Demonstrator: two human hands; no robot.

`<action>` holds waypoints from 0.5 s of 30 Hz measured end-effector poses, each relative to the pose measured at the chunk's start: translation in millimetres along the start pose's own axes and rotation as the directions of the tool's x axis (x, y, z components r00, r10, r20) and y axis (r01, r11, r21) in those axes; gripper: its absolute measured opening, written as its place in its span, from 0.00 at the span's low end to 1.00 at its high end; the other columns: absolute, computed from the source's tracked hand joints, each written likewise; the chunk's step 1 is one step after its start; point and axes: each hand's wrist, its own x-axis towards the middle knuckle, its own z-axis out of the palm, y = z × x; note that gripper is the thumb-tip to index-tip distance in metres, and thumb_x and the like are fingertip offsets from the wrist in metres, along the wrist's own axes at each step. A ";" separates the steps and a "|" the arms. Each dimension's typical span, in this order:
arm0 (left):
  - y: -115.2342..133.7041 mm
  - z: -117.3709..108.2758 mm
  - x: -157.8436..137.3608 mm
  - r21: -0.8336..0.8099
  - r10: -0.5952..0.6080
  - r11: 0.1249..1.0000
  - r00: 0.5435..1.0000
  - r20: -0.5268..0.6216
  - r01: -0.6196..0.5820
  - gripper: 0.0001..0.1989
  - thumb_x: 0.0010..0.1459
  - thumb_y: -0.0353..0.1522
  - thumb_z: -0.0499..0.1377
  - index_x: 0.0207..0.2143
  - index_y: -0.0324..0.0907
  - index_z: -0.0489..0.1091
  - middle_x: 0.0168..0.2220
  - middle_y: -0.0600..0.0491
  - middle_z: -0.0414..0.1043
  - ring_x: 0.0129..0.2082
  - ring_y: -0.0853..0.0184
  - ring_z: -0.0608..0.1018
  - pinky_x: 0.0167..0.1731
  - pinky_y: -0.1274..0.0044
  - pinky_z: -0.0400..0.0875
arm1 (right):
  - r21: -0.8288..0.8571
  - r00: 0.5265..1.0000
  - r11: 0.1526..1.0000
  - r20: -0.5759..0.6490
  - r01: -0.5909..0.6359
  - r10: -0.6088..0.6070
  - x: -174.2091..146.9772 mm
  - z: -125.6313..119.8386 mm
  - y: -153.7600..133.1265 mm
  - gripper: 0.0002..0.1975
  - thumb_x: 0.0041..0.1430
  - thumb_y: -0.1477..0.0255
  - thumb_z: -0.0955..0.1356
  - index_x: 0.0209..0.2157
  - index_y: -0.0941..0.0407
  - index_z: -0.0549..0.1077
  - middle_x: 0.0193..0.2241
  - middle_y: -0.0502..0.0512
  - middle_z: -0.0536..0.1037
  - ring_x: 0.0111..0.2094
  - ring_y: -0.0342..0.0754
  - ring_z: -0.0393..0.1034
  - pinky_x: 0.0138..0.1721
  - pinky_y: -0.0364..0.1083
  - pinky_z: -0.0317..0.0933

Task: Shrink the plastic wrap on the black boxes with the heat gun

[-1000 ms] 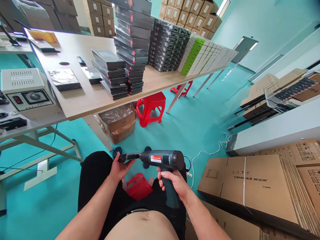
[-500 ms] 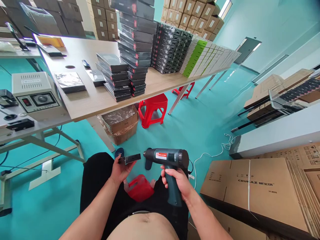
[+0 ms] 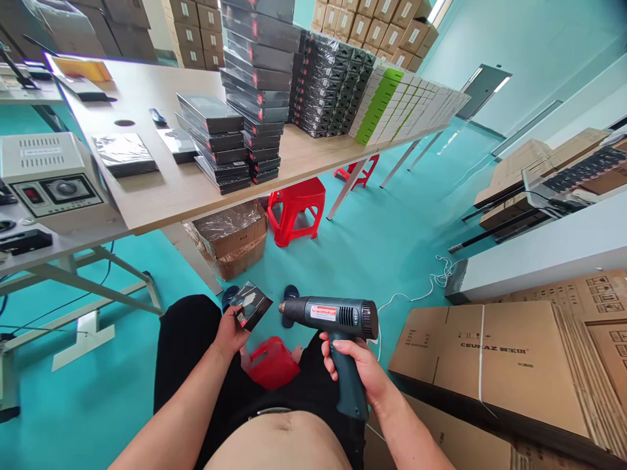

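Observation:
My left hand (image 3: 232, 331) is closed around the lower left edge of a small black product box (image 3: 252, 305), tilted so that a printed face shows. In my right hand (image 3: 356, 360) is a dark green heat gun (image 3: 333, 312), gripped by its handle. Its metal nozzle points left at the box, with a gap between them. Both are held above my lap. Similar black boxes stand in a short stack (image 3: 215, 137) and a tall stack (image 3: 259, 72) on the wooden table (image 3: 181, 202).
A control unit (image 3: 53, 176) with a dial stands on a bench at left. Red stools (image 3: 296, 205) and a wrapped carton (image 3: 230, 238) are under the table. Flattened cardboard cartons (image 3: 499, 359) lie at right, near a white cable (image 3: 411, 299) on the floor.
My left hand has turned the box from edge-on to showing its printed face. The heat gun has tipped slightly and shifted a little down and right. The whole view has shifted slightly.

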 end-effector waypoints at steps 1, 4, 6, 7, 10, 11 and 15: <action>0.2 0.0 -0.4 -0.008 -0.001 1.000 1.000 -0.003 0.001 0.17 0.51 0.25 0.54 0.45 0.37 0.67 0.31 0.47 0.77 0.28 0.59 0.80 0.32 0.67 0.77 | 0.003 1.000 1.000 0.010 0.003 -0.003 1.4 1.3 0.7 0.16 0.53 0.67 0.68 0.42 0.60 0.74 0.31 0.57 0.75 0.24 0.44 0.68 0.23 0.42 0.62; 0.9 -1.3 -0.3 -0.007 0.007 1.000 1.000 -0.003 -0.007 0.15 0.50 0.25 0.54 0.42 0.37 0.67 0.31 0.47 0.76 0.28 0.60 0.80 0.31 0.69 0.77 | 0.020 1.000 1.000 0.028 0.002 -0.003 7.0 7.6 2.8 0.15 0.54 0.67 0.68 0.42 0.61 0.74 0.32 0.57 0.75 0.26 0.44 0.69 0.24 0.42 0.62; 1.4 -2.9 0.6 0.005 0.010 1.000 1.000 0.000 -0.010 0.13 0.50 0.25 0.54 0.40 0.37 0.67 0.31 0.47 0.76 0.28 0.61 0.80 0.30 0.71 0.77 | 0.035 0.999 0.999 0.036 0.004 -0.006 11.1 12.0 4.4 0.15 0.54 0.67 0.68 0.42 0.61 0.74 0.32 0.57 0.75 0.26 0.44 0.69 0.24 0.42 0.62; 1.7 -3.6 1.1 0.008 0.008 1.000 1.000 0.001 -0.008 0.12 0.49 0.25 0.55 0.39 0.37 0.67 0.31 0.47 0.76 0.27 0.62 0.79 0.30 0.71 0.77 | 0.042 0.999 0.999 0.037 0.008 -0.009 13.0 13.7 5.2 0.15 0.54 0.67 0.68 0.42 0.61 0.74 0.31 0.57 0.75 0.26 0.44 0.69 0.24 0.42 0.62; 2.5 -4.5 1.6 0.005 -0.006 1.000 1.000 0.000 0.006 0.10 0.49 0.25 0.55 0.36 0.37 0.67 0.29 0.47 0.75 0.26 0.62 0.79 0.29 0.72 0.76 | 0.055 1.000 0.998 0.028 0.013 -0.014 16.3 15.5 6.4 0.16 0.53 0.67 0.68 0.42 0.61 0.74 0.31 0.57 0.75 0.26 0.44 0.69 0.24 0.42 0.61; 2.6 -4.2 1.2 0.004 -0.012 1.000 1.000 -0.004 0.012 0.09 0.49 0.24 0.55 0.36 0.37 0.66 0.28 0.47 0.75 0.26 0.62 0.79 0.29 0.72 0.76 | 0.054 1.000 0.998 0.022 0.018 -0.019 16.1 14.8 6.1 0.16 0.53 0.67 0.68 0.42 0.61 0.74 0.31 0.57 0.76 0.26 0.44 0.69 0.24 0.43 0.61; 1.7 -2.7 -2.1 0.038 -0.022 0.999 1.000 -0.022 0.023 0.12 0.46 0.25 0.54 0.36 0.38 0.67 0.27 0.48 0.75 0.25 0.61 0.79 0.27 0.69 0.76 | 0.031 0.999 0.999 -0.010 0.038 -0.038 8.9 6.3 1.2 0.15 0.54 0.67 0.68 0.42 0.60 0.74 0.31 0.56 0.76 0.26 0.45 0.69 0.25 0.43 0.62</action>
